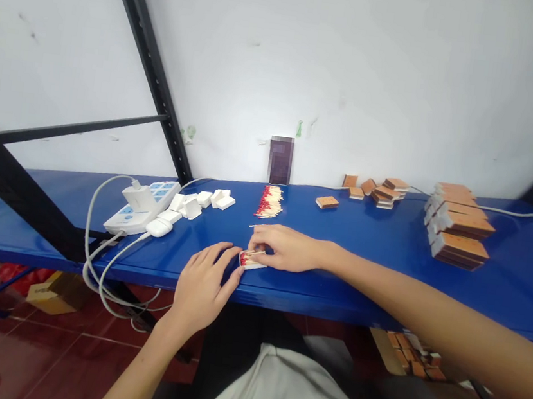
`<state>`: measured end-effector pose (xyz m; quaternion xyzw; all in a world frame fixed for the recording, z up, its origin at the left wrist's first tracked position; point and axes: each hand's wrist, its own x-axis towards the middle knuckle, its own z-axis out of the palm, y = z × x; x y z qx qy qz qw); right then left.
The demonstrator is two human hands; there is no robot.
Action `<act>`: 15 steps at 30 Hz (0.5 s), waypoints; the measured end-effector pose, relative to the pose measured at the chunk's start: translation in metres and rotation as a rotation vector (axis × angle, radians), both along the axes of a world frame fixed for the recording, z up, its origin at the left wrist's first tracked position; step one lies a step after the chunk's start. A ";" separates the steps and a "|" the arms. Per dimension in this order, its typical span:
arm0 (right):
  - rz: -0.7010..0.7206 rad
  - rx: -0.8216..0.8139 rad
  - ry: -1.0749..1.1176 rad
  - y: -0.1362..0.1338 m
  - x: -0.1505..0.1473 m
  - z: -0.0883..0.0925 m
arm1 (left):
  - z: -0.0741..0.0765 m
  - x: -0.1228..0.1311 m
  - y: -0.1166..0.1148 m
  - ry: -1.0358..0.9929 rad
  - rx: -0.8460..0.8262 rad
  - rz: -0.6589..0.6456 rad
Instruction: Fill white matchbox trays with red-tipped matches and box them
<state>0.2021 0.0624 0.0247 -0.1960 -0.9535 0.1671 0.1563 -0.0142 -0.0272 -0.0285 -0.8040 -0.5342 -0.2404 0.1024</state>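
Note:
A small white matchbox tray [254, 268] holds red-headed matches [245, 258] near the front edge of the blue table. My left hand [204, 282] grips the tray's left end between thumb and forefinger. From the right, my right hand [281, 246] reaches over the tray, its bent fingers pressed on the matches in it; the fingertips are partly hidden. Beyond my hands lies a loose pile of matches [270, 202], mostly with heads to the left. A single match [252, 225] shows just above my right hand's fingers.
White empty trays [192, 207] lie left, beside a power strip [143, 207] with looping cables. One matchbox [327, 202] is right of the pile, with more matchboxes [387, 194] behind and stacked matchboxes [462, 227] farther right. A dark pixelated object [280, 160] stands against the wall.

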 end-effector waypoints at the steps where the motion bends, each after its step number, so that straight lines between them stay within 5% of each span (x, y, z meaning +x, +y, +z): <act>1: -0.008 0.006 0.011 0.000 0.000 0.000 | 0.000 0.000 0.000 -0.001 0.000 0.001; 11: -0.270 -0.065 0.125 0.016 0.011 0.008 | 0.001 0.001 0.000 -0.012 -0.017 0.005; 15: -0.268 -0.061 0.120 0.022 0.015 0.005 | -0.001 -0.001 -0.001 -0.019 -0.015 0.007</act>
